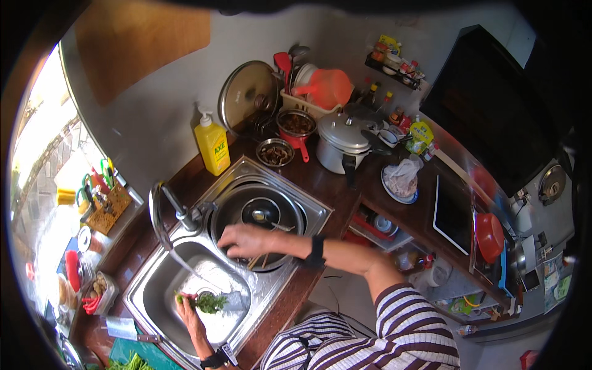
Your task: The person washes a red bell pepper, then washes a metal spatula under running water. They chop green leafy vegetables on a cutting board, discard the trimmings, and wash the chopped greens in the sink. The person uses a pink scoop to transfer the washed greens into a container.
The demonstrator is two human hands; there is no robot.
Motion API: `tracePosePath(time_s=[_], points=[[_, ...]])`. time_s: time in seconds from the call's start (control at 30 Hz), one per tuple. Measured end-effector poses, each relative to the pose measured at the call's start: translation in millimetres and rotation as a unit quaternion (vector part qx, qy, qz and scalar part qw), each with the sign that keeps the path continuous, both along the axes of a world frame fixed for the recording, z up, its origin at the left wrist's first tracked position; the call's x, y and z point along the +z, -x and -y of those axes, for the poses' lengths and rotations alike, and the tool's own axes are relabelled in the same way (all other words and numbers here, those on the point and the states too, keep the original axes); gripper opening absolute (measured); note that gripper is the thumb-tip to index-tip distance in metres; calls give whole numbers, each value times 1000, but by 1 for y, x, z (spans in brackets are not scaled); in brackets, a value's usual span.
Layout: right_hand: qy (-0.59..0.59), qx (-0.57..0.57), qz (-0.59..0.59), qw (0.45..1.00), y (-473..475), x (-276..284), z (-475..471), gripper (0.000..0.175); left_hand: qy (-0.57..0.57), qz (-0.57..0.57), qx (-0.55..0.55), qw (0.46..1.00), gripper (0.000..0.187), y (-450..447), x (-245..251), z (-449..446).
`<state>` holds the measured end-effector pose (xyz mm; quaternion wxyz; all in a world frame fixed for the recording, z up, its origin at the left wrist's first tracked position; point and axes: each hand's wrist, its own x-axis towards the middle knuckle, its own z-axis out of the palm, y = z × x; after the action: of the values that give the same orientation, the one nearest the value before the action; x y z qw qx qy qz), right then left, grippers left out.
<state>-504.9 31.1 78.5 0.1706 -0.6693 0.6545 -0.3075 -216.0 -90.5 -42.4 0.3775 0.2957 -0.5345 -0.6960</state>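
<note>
In the left basin of the steel sink (157, 263), my left hand (188, 319) holds a bunch of leafy green herbs (212, 303) and red chilies (187, 295). A stream of water (187, 266) runs from the curved chrome faucet (155, 217) into this basin. My right hand (245, 240) hangs over the left side of the other basin, fingers bent downward; whether anything is in them is hidden. Beneath it sits a large round metal pan (291, 208) holding a smaller dark round piece (261, 203) and what look like chopsticks (258, 261).
A cleaver (122, 328) lies beside a green cutting board (134, 354) bearing greens. A yellow dish soap bottle (212, 145), bowls of soaking dark food (275, 152), a pressure cooker (342, 138) and a plate with a plastic bag (400, 180) stand behind and right of the sink.
</note>
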Motion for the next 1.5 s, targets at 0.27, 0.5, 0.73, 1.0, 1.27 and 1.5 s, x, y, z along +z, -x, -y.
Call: tracePosePath(time_s=[0.27,0.5,0.73,1.0,1.27,1.5], points=[[-130,-318,84,935,325,89,16,25,17,70,62,996,14,19,3,-16],[-55,-589,65,804,522,65,33,46,-2,144,128,981,17,55,-1,-16],[-67,-685,80,721,585,36,47,55,164,269,76,946,15,105,27,-8],[-20,-697,86,711,640,-13,56,53,100,367,41,924,20,131,46,-9],[177,-730,119,649,597,20,35,47,21,93,167,981,12,134,39,-19],[304,-697,159,629,554,59,0,37,-25,34,169,985,19,127,28,-10]])
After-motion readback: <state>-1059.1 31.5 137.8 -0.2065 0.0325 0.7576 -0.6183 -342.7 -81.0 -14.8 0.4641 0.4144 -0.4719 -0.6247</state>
